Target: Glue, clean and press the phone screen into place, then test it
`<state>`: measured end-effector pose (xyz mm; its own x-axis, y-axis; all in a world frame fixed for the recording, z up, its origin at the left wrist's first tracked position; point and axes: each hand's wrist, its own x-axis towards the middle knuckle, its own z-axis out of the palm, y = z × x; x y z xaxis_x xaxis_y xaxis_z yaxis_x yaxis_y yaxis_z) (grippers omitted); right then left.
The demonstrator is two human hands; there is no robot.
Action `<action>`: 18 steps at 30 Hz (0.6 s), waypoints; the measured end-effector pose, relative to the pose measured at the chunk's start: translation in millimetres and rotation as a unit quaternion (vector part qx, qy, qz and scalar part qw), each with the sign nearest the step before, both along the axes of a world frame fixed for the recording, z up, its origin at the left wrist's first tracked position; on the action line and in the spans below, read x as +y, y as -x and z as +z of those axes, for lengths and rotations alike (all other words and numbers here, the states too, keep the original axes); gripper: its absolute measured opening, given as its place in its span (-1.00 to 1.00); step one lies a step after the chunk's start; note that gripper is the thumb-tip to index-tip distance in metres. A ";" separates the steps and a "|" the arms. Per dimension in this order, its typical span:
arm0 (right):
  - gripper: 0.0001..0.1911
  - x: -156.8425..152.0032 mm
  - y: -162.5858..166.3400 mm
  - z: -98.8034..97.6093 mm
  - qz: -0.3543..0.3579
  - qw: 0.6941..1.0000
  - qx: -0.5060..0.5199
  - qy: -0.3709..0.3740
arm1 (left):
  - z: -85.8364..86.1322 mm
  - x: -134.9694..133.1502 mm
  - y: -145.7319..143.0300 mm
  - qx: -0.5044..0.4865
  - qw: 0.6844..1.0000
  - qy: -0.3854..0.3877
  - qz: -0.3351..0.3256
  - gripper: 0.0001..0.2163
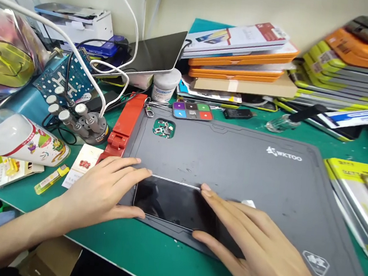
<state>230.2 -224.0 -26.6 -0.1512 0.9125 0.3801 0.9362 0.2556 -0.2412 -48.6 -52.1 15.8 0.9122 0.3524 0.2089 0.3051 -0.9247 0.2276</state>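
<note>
A black smartphone (173,203) lies flat, glossy screen up, near the front edge of the grey work mat (221,160). My left hand (98,190) holds its left end, with the thumb at the near edge and the fingertips at the far corner. From the other side, my right hand (252,239) holds the phone, thumb on the near edge and fingertips on the far edge. The right hand covers the phone's right end. Just behind that hand, a small white thing (248,203) is partly hidden. Tiny metal parts (164,129) lie in a cutout of the mat.
A red hinged tool (124,124) lies along the mat's left edge. Left of it stand a screwdriver holder (88,127), a cigarette pack (81,164) and a yellow lighter (51,179). Behind are a paste jar (165,85) and stacked boxes (239,64). Battery packs (353,193) sit right.
</note>
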 end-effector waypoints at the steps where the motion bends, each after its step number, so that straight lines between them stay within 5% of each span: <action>1: -0.36 -0.2 -0.2 -0.3 -0.001 1.000 0.002 0.002 | -0.2 0.0 -0.1 0.000 1.000 0.000 -0.001 -0.42; 18: -0.26 -5.7 1.6 2.9 -0.032 0.998 0.029 0.051 | 7.2 1.3 -1.9 0.019 1.000 -0.012 -0.011 -0.44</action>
<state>228.6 -229.7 -23.7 -0.0720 0.9542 0.2905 0.9333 0.1672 -0.3177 -46.7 -50.8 23.0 0.9271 0.3274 0.1825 0.2925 -0.9364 0.1938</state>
